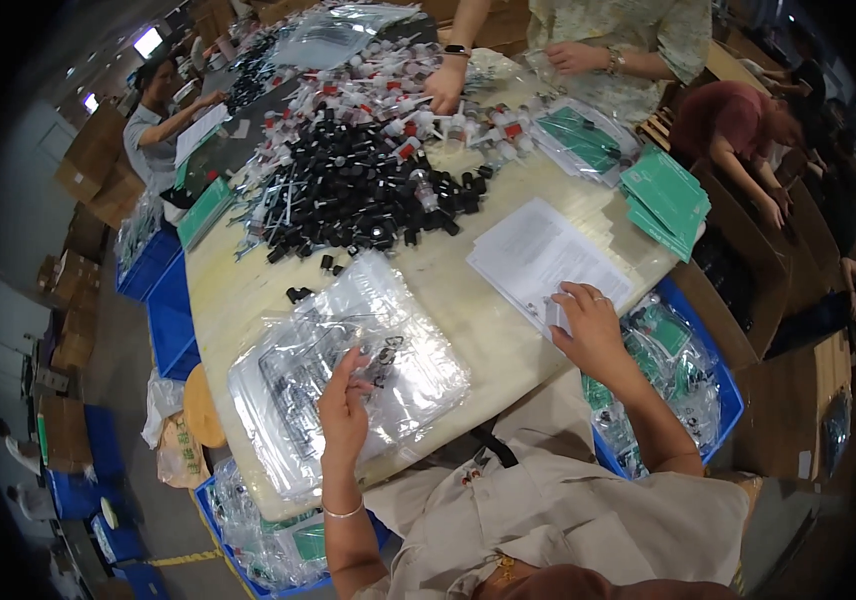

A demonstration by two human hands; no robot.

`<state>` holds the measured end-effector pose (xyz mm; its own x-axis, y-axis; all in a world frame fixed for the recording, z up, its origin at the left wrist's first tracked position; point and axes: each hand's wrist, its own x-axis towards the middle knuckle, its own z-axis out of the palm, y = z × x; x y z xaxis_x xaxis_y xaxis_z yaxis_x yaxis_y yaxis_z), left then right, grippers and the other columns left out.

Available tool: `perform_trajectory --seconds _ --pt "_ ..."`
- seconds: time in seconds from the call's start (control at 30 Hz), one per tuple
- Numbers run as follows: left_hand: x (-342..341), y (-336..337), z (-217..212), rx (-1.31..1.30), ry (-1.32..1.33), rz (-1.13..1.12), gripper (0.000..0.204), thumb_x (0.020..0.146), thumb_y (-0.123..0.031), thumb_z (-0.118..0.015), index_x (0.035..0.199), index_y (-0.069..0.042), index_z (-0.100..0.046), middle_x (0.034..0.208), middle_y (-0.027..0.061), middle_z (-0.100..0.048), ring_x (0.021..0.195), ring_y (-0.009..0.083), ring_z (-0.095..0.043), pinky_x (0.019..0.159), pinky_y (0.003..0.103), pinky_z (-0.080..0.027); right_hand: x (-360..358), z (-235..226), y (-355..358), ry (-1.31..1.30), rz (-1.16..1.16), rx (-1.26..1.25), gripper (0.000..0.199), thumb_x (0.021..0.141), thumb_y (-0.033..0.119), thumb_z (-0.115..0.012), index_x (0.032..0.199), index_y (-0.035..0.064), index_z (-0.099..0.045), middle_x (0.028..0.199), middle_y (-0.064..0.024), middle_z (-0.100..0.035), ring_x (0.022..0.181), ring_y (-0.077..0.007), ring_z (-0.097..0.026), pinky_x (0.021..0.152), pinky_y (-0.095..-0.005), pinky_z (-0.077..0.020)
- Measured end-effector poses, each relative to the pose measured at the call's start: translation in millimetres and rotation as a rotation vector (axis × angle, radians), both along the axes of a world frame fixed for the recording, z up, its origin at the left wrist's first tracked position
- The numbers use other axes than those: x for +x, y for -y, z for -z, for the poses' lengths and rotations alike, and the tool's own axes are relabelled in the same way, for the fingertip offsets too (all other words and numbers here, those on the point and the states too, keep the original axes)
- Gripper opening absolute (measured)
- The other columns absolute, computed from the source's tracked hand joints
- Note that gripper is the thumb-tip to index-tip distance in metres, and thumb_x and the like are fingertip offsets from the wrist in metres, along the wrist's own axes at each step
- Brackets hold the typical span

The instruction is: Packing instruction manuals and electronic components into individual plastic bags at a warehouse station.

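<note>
My left hand rests on a stack of clear plastic bags lying on the pale table, its fingers pinching at the top bag. Over to the right, my right hand presses its fingers on the near corner of a stack of white printed sheets. A big heap of small black bottles and caps fills the table's middle, with white spray pumps and red-capped bottles beyond it.
Green booklets sit at the table's right edge, more in clear bags. Blue bins with bagged goods stand right and below left. Another person's hand reaches into the pumps; others work at the far left and right. Cardboard boxes.
</note>
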<state>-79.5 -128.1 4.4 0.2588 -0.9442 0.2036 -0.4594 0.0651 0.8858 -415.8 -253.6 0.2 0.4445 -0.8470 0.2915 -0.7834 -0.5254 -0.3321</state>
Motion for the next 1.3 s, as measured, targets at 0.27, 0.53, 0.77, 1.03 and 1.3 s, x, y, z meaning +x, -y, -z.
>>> perform_trajectory --seconds 0.27,0.53,0.77,1.03,1.3 --pt "1.6 -4.1 33.8 -0.044 -0.059 0.062 0.063 0.077 0.016 -0.04 0.132 -0.014 -0.044 0.127 0.008 -0.053 0.076 0.0148 -0.056 0.07 0.027 -0.049 -10.8 7.5 -1.7 0.034 -0.051 0.028 0.021 0.073 0.005 -0.059 0.092 -0.0041 -0.059 0.117 -0.0248 -0.052 0.107 -0.0393 -0.051 0.091 -0.0443 -0.041" --pt "-6.8 -13.5 16.9 0.054 0.065 0.006 0.054 0.08 0.001 -0.049 0.131 -0.015 -0.044 0.104 0.0139 -0.061 0.087 0.0323 -0.061 0.076 0.04 -0.048 -2.9 15.6 13.1 -0.085 0.111 0.069 0.016 0.086 0.005 -0.049 0.098 -0.0021 -0.055 0.102 -0.0216 -0.06 0.093 -0.0373 -0.057 0.08 -0.0435 -0.0457" --pt "-8.2 -6.6 20.5 -0.065 0.114 -0.016 0.054 0.08 0.005 -0.045 0.13 -0.014 -0.046 0.099 0.0124 -0.063 0.081 0.0252 -0.063 0.071 0.034 -0.049 4.2 8.8 5.6 0.025 0.231 0.176 0.014 0.092 0.01 -0.046 0.098 -0.0004 -0.052 0.095 -0.021 -0.06 0.086 -0.037 -0.058 0.069 -0.0438 -0.0442" --pt "-7.3 -6.7 25.1 -0.106 0.09 0.007 0.053 0.079 0.003 -0.046 0.129 -0.015 -0.047 0.099 0.0133 -0.063 0.078 0.0242 -0.063 0.069 0.033 -0.049 -15.4 25.7 8.6 0.113 -0.057 0.051 0.014 0.088 0.004 -0.048 0.1 -0.0006 -0.055 0.095 -0.0186 -0.058 0.087 -0.0358 -0.055 0.077 -0.0391 -0.044" --pt "-3.2 -10.3 30.2 -0.092 0.141 0.007 0.04 0.085 -0.007 -0.049 0.124 -0.011 -0.052 0.109 0.0129 -0.062 0.08 0.0263 -0.062 0.07 0.032 -0.049 38.7 -2.1 9.4 0.586 -0.16 -0.053 0.023 0.086 -0.003 -0.047 0.108 -0.0023 -0.055 0.108 -0.0182 -0.058 0.1 -0.033 -0.056 0.086 -0.0368 -0.0445"
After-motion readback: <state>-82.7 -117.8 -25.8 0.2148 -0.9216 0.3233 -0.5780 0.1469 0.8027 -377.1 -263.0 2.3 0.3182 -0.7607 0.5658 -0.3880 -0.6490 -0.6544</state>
